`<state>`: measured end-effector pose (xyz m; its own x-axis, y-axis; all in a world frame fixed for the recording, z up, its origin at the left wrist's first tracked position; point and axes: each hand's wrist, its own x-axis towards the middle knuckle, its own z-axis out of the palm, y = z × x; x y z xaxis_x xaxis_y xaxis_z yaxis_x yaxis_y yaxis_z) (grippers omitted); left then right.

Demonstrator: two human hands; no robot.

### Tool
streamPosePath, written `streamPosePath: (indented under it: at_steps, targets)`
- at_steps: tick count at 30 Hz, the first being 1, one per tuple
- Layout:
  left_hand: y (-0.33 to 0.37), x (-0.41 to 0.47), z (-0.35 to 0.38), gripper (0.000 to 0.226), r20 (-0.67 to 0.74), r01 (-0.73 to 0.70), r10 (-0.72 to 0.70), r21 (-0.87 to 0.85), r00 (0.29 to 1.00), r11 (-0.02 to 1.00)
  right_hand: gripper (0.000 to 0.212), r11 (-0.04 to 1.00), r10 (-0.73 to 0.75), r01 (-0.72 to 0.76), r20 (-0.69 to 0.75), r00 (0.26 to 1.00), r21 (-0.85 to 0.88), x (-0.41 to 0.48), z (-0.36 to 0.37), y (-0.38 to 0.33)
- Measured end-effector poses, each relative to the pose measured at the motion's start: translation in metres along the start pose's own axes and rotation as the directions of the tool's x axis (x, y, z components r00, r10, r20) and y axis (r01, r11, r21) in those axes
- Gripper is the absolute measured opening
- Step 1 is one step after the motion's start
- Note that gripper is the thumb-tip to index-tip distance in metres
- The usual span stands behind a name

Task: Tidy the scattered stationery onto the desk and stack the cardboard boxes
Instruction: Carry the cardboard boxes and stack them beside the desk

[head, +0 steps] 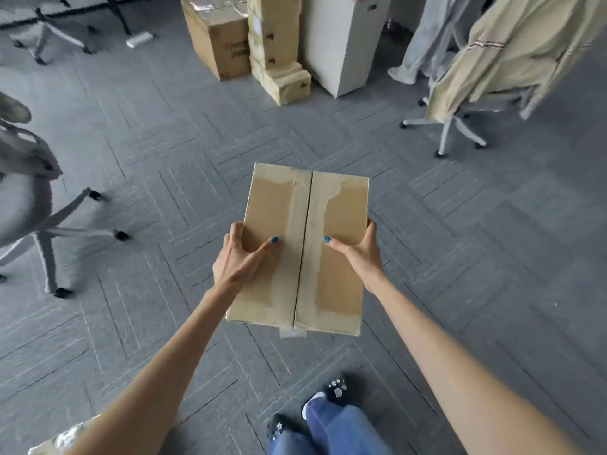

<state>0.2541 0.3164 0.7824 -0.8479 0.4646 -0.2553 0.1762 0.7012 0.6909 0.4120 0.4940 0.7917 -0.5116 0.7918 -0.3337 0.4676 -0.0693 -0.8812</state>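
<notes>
We found cardboard box [302,251] held clear of floor [131,159], centre frame. Left hand [239,257] gripped 9 o'clock edge, right hand [359,254] 3 o'clock edge. Fingers [235,229] curled round sides, thumbs [266,247] flat on top. Long axis and taped seam ran 12 to 6. Hands equally near. Box pile [216,41] stood at 12 o'clock, well apart. Print on pile illegible. We saw none on held box top.

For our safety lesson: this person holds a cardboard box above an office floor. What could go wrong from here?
The left grip and right grip clamp the cardboard box at its side edges, so it might slip. The box hides the floor ahead; the wheeled chair nearby could cause a trip.
</notes>
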Motion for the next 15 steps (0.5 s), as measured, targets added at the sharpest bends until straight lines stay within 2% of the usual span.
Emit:
streamPosePath:
  at_steps: [4,7,11,15]
  targets:
    - [0.084,0.006,0.042,0.076,0.072,-0.142,0.139,0.04,0.988,0.989,0.077,0.996,0.003,0.01,-0.154,0.988,0.083,0.007,-0.084,0.002]
    - [0.148,0.007,0.08,0.075,0.153,-0.279,0.266,0.065,0.952,0.958,0.072,0.985,0.019,0.029,-0.273,0.962,0.17,0.008,-0.148,0.015]
    - [0.228,-0.003,0.141,0.078,0.279,-0.438,0.401,0.084,0.873,0.895,0.071,0.975,0.081,0.025,-0.454,0.887,0.222,-0.003,-0.228,0.038]
    - [0.294,-0.035,0.207,0.076,0.418,-0.582,0.518,0.031,0.746,0.813,0.075,0.961,0.159,0.021,-0.608,0.778,0.277,-0.034,-0.299,0.067]
